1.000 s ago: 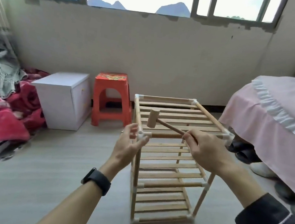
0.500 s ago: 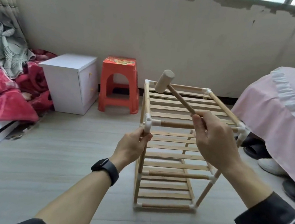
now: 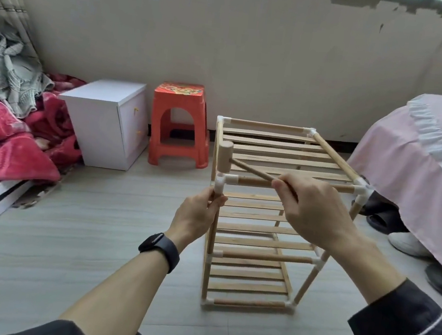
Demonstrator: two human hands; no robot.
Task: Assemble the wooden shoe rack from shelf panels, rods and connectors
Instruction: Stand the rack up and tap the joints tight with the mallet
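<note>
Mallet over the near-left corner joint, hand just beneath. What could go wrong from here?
1. The left hand grips the upright rod directly below the white connector under the mallet; a glancing blow might catch its fingers.
2. The right hand holds the handle far from the head, so aim may wander.
3. A hard strike could crack the connector or tip the rack.

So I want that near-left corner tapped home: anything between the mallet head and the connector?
Nothing visible. The mallet head sits right over the white connector; the left hand grips the post just below it.
</note>
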